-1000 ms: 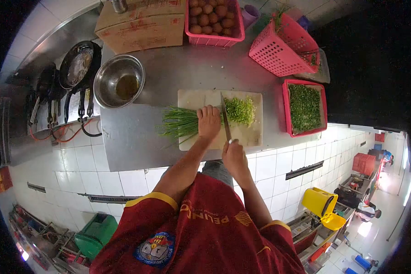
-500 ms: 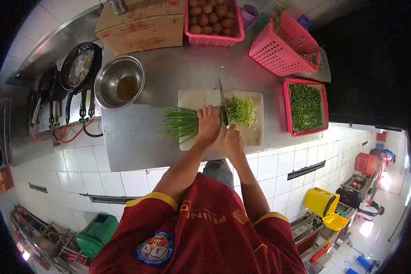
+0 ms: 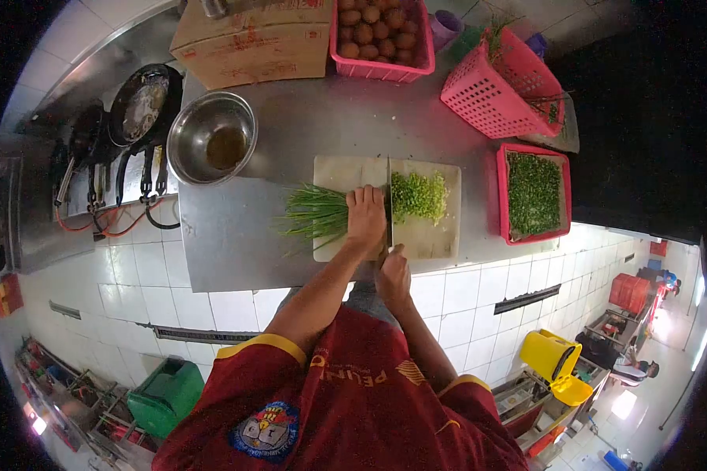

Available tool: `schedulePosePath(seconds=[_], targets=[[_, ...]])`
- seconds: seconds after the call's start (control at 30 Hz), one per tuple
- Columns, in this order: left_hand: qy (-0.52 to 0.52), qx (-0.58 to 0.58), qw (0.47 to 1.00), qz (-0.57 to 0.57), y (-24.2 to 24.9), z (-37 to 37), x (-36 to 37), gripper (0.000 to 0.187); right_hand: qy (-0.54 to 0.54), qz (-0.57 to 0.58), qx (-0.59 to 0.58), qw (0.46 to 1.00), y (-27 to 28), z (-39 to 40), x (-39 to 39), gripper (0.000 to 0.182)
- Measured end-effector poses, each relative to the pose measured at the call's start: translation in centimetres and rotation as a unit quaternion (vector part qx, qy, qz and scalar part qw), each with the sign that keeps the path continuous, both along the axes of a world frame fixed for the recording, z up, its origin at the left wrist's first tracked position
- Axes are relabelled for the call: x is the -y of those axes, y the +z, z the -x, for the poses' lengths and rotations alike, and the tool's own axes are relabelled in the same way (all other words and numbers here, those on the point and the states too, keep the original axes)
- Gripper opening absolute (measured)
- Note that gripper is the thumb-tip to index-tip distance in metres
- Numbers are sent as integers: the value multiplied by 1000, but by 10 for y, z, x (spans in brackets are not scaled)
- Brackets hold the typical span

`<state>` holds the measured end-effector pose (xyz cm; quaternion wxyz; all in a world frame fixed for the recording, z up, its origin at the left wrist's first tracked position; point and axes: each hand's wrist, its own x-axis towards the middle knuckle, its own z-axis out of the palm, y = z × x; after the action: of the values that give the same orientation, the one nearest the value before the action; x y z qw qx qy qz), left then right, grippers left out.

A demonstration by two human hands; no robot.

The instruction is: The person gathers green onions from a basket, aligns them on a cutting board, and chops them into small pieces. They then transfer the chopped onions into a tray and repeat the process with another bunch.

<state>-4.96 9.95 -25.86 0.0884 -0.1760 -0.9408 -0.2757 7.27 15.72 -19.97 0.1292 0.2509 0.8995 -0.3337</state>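
My left hand (image 3: 367, 220) presses down on a bunch of green onions (image 3: 316, 212), its fingers closed over them. Their green ends fan out to the left past the white cutting board (image 3: 440, 239). In my right hand (image 3: 393, 279), near the table's front edge, is the handle of a knife (image 3: 389, 192). The blade points away from me, close beside my left fingers, between the bunch and a pile of chopped green onions (image 3: 419, 196) on the board's right half.
A metal bowl (image 3: 179, 145) with some liquid stands left, near black pans (image 3: 145, 106). Behind are a cardboard box (image 3: 251, 51), a pink basket of eggs (image 3: 381, 71) and a tall pink basket (image 3: 487, 90). At right sits a pink tray (image 3: 502, 196) of chopped greens.
My right hand has drawn the knife back toward me, and the blade now lies straighter along the board. My left hand still holds the bunch. The whole view has shifted slightly.
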Motion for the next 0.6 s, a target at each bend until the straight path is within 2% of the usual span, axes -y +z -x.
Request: schedulePosePath(seconds=[0.1, 0.2, 0.37, 0.47, 0.6], targets=[[5, -5, 998, 66, 3, -1, -1, 20, -5, -22, -18, 1000, -5, 27, -3, 32], [-9, -1, 1000, 25, 2, 1, 1, 21, 3, -71, -37, 997, -22, 43, -10, 32], [-8, -13, 998, 69, 7, -1, 3, 23, 46, -76, -79, 993, -13, 29, -12, 32], [0, -32, 997, 71, -5, -1, 0, 23, 15, -28, -39, 999, -22, 10, -12, 36], [0, -22, 995, 96, -4, -4, 0, 23, 6, -84, -49, 995, -14, 33, -12, 33]])
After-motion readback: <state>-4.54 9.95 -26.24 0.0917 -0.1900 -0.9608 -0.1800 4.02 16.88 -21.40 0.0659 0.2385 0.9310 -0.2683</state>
